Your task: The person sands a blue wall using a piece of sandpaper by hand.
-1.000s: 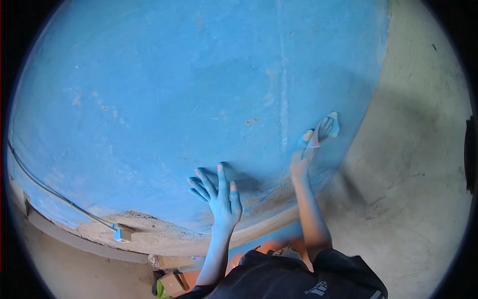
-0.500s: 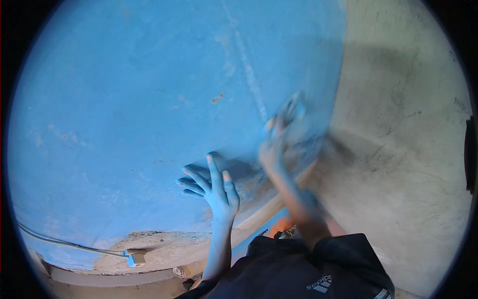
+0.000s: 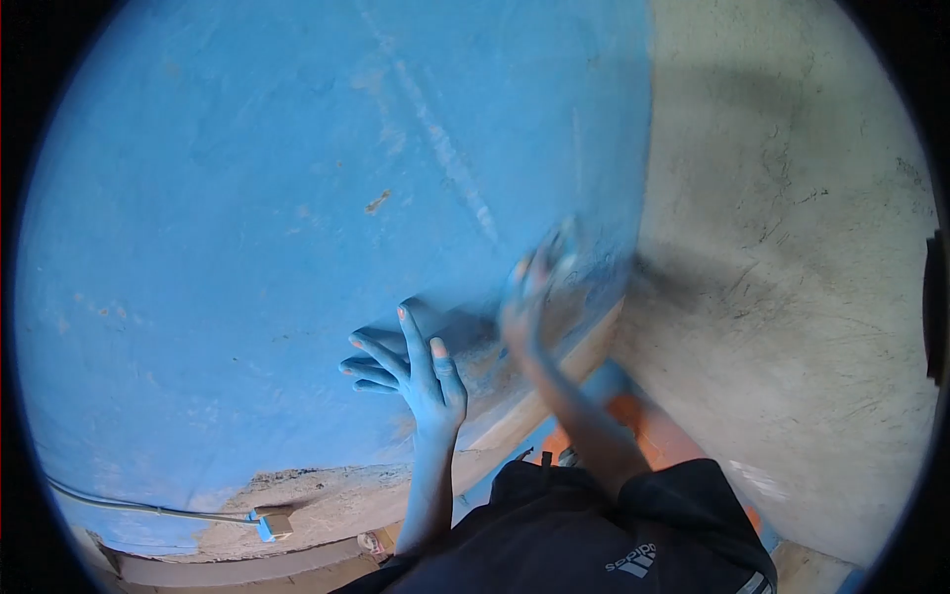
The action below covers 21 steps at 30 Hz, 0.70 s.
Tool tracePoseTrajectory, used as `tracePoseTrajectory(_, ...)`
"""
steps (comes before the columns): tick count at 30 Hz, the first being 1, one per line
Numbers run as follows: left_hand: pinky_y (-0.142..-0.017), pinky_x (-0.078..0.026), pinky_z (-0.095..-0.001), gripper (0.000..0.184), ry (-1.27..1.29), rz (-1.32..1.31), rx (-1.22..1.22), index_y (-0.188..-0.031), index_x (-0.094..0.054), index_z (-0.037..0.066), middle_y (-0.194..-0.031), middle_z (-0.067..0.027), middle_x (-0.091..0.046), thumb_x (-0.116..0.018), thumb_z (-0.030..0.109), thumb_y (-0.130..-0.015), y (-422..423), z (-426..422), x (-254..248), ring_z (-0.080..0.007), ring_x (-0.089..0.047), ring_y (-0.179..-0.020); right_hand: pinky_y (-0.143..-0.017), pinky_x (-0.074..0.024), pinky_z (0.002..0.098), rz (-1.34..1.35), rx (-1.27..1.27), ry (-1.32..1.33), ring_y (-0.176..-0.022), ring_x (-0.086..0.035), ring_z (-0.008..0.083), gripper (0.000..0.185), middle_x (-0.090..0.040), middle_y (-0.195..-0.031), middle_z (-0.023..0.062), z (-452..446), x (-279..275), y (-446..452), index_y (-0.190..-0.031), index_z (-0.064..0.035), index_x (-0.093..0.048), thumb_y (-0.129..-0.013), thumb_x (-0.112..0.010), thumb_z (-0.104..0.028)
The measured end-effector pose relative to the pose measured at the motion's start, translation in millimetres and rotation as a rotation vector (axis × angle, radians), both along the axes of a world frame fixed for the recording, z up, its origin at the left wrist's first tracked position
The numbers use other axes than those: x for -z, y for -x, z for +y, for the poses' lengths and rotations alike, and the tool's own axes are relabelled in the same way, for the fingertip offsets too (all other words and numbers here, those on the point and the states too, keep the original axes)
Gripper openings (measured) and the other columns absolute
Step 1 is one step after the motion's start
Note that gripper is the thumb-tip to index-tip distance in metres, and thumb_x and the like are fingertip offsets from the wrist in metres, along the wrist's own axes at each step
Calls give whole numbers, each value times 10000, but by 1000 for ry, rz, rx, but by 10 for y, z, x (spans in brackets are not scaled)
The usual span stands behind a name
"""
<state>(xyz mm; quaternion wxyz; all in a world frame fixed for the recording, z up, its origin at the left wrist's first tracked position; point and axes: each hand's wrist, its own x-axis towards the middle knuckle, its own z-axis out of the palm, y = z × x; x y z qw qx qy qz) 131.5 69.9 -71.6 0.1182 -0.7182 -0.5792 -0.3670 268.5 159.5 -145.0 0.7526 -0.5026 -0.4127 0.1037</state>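
Observation:
A blue-painted wall (image 3: 247,228) fills most of the view. My left hand (image 3: 427,394), coated in blue, rests against its lower part with fingers spread and nothing held. To its right, my right hand (image 3: 522,302) is blurred by motion at the wall, near the corner. Its fingers seem closed around a pale bluish thing (image 3: 562,247), too smeared to name. A whitish streak (image 3: 440,144) runs down the paint toward that hand. Below my right hand the paint is worn to a brownish patch (image 3: 485,368).
A grey-beige wall (image 3: 772,317) with dark scuffs meets the blue one at right. At lower left, a cable (image 3: 148,508) leads to a small box (image 3: 273,525) beside bare plaster (image 3: 327,500). An orange surface (image 3: 665,438) shows below, behind my right arm.
My right hand has shifted down and slightly left along the wall. My left hand keeps its spread pose. The camera view has turned a little to the right.

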Motion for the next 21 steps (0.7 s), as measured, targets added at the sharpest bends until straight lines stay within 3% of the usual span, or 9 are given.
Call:
tracePoseTrajectory(2,-935,176,-740,572,4,-11,15,-1513,-245,168,-1542,-253,162,-234,458,-1020,-75,31,15,-537,298,-1321,-1152,-7,529,-107,-48,50,-1436,-43,435,601,-33,-1534,314,-448,575,626,-1468,83,-153,-1004,-318,-262)
tracePoseTrajectory(3,-933,176,-741,573,1,-16,21,-1513,-246,170,-1543,-252,163,-233,463,-1020,-129,56,17,-538,299,-1320,-1150,6,531,-201,-103,171,-1436,-42,435,594,-18,-1534,317,-599,610,727,-1467,85,-155,-1006,-313,-254)
tracePoseTrajectory(5,-929,178,-743,575,17,-9,12,-1512,-250,172,-1542,-251,165,-225,468,-1019,-211,75,-1,-538,299,-1320,-1151,-18,533,-164,-57,79,-1436,-49,433,580,-38,-1532,317,-401,692,444,-1461,89,-180,-1010,-309,-254)
tracePoseTrajectory(10,-915,190,-745,559,-7,-1,-2,-1505,-270,170,-1534,-269,168,-231,445,-1020,-329,140,-11,-555,303,-1307,-1150,-96,537,-131,-52,102,-1426,-126,429,546,-183,-1517,293,277,-691,-1020,-1423,99,-289,-1014,-337,-260)
tracePoseTrajectory(12,-889,206,-750,526,-42,-27,9,-1495,-303,172,-1521,-300,169,-268,397,-1021,-406,166,-24,-592,308,-1281,-1146,-95,552,-178,-5,-5,-1416,-153,440,534,-199,-1508,300,383,-713,-1081,-1408,105,-307,-1013,-340,-253)
tracePoseTrajectory(14,-894,206,-747,530,-2,-52,19,-1496,-301,165,-1520,-302,168,-274,396,-1020,-522,178,-67,-598,307,-1277,-1128,-109,587,-266,70,10,-1394,-181,477,508,-224,-1489,315,375,-529,-947,-1387,110,-332,-1003,-351,-222)
tracePoseTrajectory(17,-901,201,-745,536,26,-60,1,-1498,-290,153,-1517,-310,167,-282,392,-1019,-718,220,-97,-606,300,-1276,-1084,-124,662,-558,47,10,-1347,-194,564,475,-260,-1457,335,21,657,-207,-1357,107,-361,-964,-388,-159)
tracePoseTrajectory(20,-916,191,-740,541,-41,-110,-11,-1503,-275,144,-1512,-320,167,-289,386,-1018,-886,337,-61,-603,291,-1283,-1070,-133,681,-628,-53,-17,-1335,-181,591,491,-258,-1457,331,-119,590,-371,-1371,80,-359,-942,-415,-152)
tracePoseTrajectory(21,-922,187,-737,543,-66,-139,-13,-1504,-269,142,-1511,-323,167,-292,384,-1018,-933,345,-40,-601,288,-1286,-1087,-125,656,-763,-19,24,-1362,-168,556,525,-232,-1471,334,-5,277,-641,-1409,51,-335,-959,-423,-204)
